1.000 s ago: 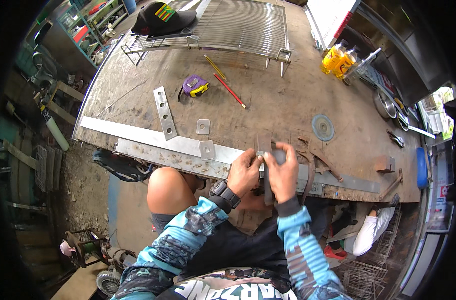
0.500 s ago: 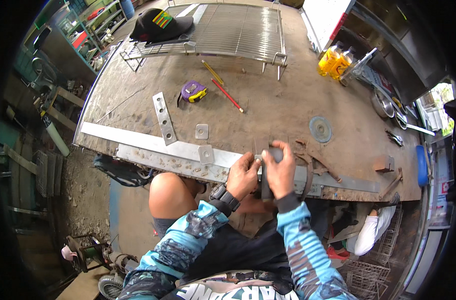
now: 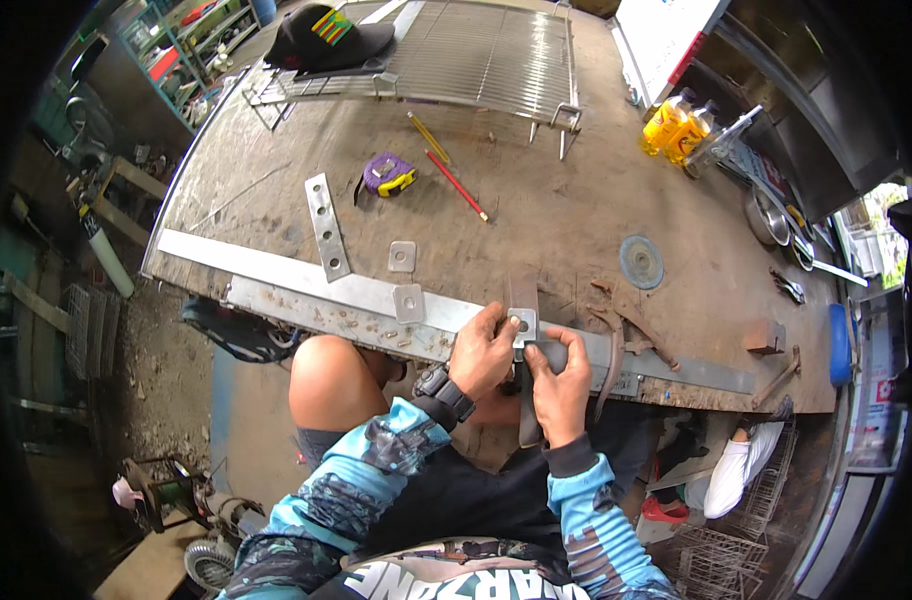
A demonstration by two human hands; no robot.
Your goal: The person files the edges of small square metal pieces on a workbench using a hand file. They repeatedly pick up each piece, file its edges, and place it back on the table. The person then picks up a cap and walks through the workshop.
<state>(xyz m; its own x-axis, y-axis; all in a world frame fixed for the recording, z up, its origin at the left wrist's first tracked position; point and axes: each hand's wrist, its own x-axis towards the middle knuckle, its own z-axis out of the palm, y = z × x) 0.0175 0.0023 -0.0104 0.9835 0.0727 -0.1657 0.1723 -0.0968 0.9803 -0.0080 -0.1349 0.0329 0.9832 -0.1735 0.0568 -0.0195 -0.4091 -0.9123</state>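
Right hand (image 3: 561, 385) and dark bar (image 3: 529, 425) slid lower, baring the holed plate (image 3: 529, 326). Plate's pinched just right of the left hand's (image 3: 483, 350) fingertips, that hand nearer. Right fingers hold the bar, long axis running down past them.

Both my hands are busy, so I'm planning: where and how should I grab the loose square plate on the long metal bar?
Pinch the square plate by its left and right edges, probably best from above: it lies flat on the long metal bar, thin, with both edges uncovered.
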